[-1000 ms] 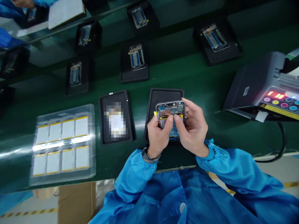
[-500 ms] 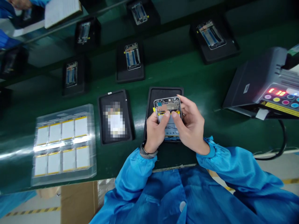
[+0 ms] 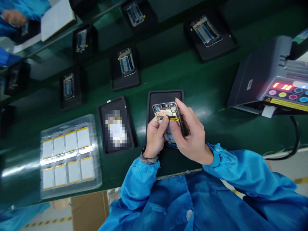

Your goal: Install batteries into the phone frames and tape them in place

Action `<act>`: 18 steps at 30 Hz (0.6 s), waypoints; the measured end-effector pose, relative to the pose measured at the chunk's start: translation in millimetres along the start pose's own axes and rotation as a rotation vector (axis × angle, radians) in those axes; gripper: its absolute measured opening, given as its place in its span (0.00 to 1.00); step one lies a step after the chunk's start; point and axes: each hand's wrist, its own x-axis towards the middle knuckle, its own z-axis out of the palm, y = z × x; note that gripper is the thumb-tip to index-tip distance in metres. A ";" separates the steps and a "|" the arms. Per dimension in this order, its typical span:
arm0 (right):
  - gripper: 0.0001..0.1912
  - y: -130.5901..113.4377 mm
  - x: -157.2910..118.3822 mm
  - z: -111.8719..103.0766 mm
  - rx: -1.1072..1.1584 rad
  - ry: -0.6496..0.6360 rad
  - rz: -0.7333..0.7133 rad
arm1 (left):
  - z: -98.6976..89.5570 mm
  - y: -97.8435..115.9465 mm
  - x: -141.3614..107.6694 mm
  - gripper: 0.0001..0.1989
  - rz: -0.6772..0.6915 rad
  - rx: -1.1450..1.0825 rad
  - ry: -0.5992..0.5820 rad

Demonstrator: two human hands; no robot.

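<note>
An opened phone [image 3: 169, 110] is held over a black tray [image 3: 151, 98], its circuit board showing at the top and a white battery below. My left hand [image 3: 156, 136] grips the phone's left side, the thumb lying near the battery's yellow upper edge. On the right side, my right hand [image 3: 192, 136] holds it too, with the thumb on the battery area and the fingers around the far edge. Both hands hide part of the battery and the phone's sides.
Left of my hands lies another black tray [image 3: 103, 128] with a blurred item. A clear plastic tray [image 3: 96, 160] of several white batteries sits further left. Trays with opened phones stand behind. At right is a grey machine [image 3: 255, 73]. Another person's hand [image 3: 14, 17] shows top left.
The view has shifted a little. The phone is tilted slightly more in my hands, and its board now catches the light. My right thumb has slid slightly lower on the battery area.
</note>
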 end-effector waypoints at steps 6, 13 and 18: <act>0.29 1.6 -0.8 1.5 -0.042 0.043 -0.042 | 1.2 -0.1 0.7 0.18 0.033 0.031 0.018; 0.34 0.3 -6.7 5.2 0.033 0.035 0.065 | 2.3 1.2 -0.7 0.18 0.020 0.051 0.026; 0.35 1.0 -6.6 3.8 0.089 0.022 0.079 | 2.9 0.4 -1.4 0.18 0.021 0.036 0.013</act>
